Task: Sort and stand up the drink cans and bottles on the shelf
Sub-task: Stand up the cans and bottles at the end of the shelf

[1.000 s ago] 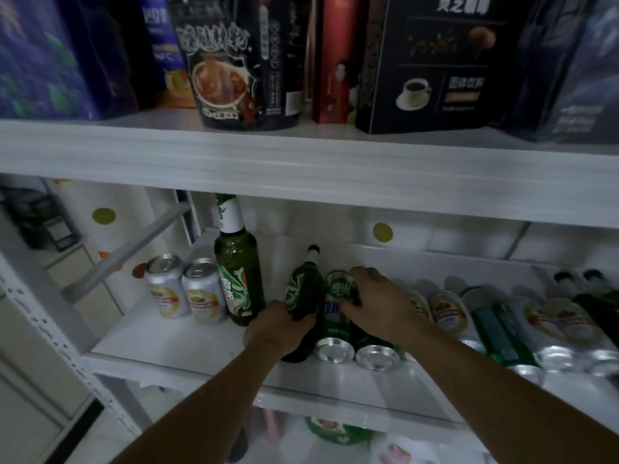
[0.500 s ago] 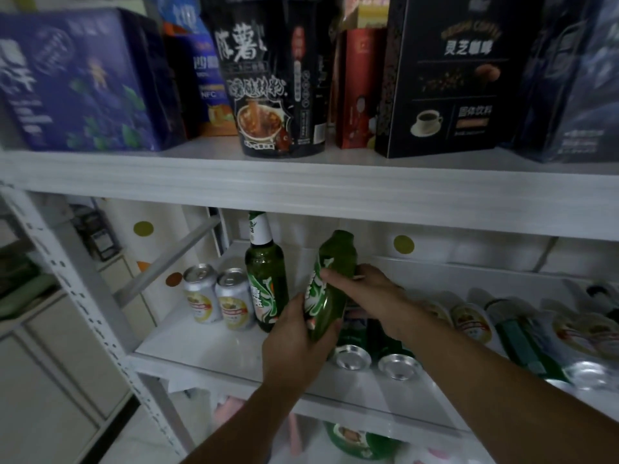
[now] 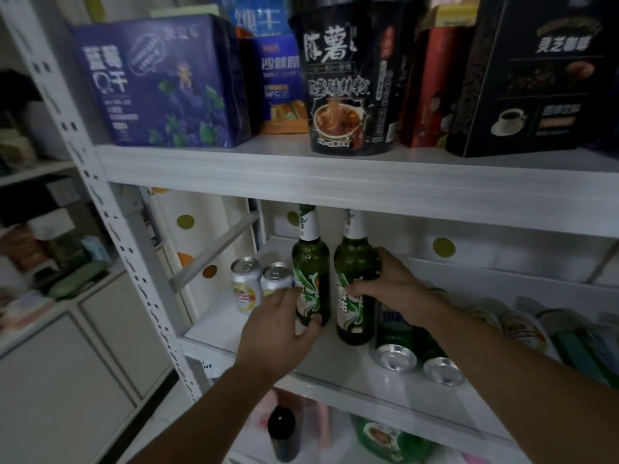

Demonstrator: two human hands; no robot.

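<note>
Your left hand (image 3: 274, 333) grips the left green bottle (image 3: 310, 279) low on its label; your right hand (image 3: 392, 289) wraps the right green bottle (image 3: 355, 289) mid-body. Both stand upright on the shelf (image 3: 335, 370), beside 2 upright cans (image 3: 261, 283). Likely glass: heavy, slick, breakable, so hold the body, not the neck.

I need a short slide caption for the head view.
Left hand and right hand each steady an upright green beer bottle on the shelf.
</note>
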